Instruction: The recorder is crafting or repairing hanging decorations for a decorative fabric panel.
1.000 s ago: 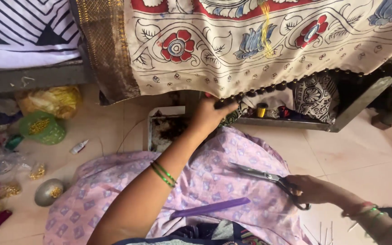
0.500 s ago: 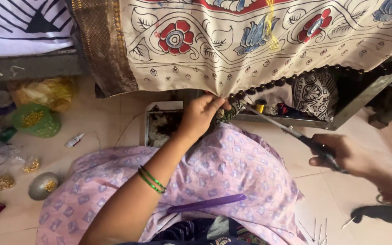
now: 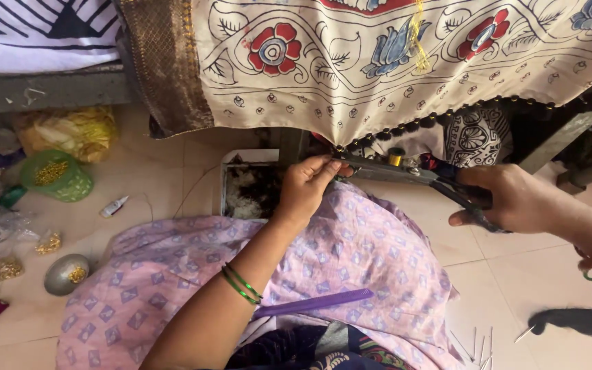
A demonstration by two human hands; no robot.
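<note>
Head view, step: I judge I am at the trimming point, with the scissors brought up to the lower edge of the printed cloth where the dark bead trim runs.
Head view, left hand: my left hand pinches the cloth's edge between thumb and fingertips, closed on it just beside the scissor tips; the arm reaches up and forward across my lap, wrist bent slightly, green bangles on the forearm.
Head view, right hand: my right hand is wrapped around the scissor handles, gripping them; the forearm comes in from the right, nearly level.
Head view, blades: they point left towards my left fingers; I cannot tell whether they are parted or closed.
Head view, cloth: it hangs from a table edge above me, cream with red and blue flowers and a gold-brown border on the left.
Head view, next move, my judgement: it calls for keeping the pinched edge taut and the fingertips clear of the blades.
Head view, around me: purple comb on my lilac lap, small tray of dark thread scraps on the floor ahead, green bowl at the left.
</note>
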